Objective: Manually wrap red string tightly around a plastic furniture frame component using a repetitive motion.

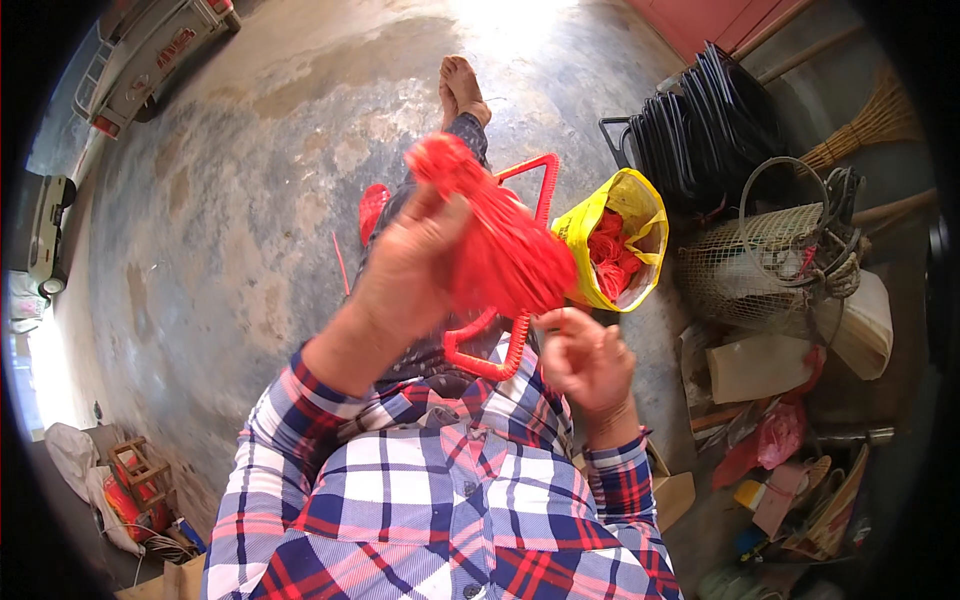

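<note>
My left hand is closed round a thick bundle of red cord, which fans out toward the right and is smeared by motion. Just below the bundle's lower right end is my right hand, its fingers curled in and the thumb near the index finger; any strand between them is too blurred to make out. Under the bundle, across my lap, lies a red frame with cord wound round its bars. Its middle is hidden by the bundle.
To the right of my legs stands an open yellow bag with red cord inside. Beyond it are stacked black folding chairs, a wire basket and a straw broom. Parked vehicles stand at the far left; a small wooden stool is lower left.
</note>
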Demonstrator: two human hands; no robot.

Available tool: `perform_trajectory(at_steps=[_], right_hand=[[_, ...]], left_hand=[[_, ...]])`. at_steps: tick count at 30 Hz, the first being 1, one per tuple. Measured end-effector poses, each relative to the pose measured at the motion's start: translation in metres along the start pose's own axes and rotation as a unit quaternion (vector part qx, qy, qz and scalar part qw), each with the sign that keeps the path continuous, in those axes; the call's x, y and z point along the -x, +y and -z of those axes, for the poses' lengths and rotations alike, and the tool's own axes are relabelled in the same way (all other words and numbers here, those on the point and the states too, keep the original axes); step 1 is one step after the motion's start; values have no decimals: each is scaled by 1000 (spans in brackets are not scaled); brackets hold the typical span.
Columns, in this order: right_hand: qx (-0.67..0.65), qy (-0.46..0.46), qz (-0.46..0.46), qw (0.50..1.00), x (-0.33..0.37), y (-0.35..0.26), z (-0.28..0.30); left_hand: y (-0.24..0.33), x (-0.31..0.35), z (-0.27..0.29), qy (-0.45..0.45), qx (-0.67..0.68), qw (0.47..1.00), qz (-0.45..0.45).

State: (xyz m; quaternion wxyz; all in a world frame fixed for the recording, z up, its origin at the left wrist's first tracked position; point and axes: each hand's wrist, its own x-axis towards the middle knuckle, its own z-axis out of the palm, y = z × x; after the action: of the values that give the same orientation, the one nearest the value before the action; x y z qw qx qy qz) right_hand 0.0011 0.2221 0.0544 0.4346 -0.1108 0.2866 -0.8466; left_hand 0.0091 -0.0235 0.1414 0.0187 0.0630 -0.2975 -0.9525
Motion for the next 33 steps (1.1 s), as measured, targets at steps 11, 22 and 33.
perform_trajectory(at_steps=[11,22,33], right_hand=[[428,28,-158,889,-47,7,48],[672,133,132,716,-28,-30,32],[68,-75,348,932,18,-97,47]], left_hand=[[-21,11,43,-254,-824,500,80],[-45,-2,61,-120,-681,722,12],[-90,-22,78,65,-186,941,274]])
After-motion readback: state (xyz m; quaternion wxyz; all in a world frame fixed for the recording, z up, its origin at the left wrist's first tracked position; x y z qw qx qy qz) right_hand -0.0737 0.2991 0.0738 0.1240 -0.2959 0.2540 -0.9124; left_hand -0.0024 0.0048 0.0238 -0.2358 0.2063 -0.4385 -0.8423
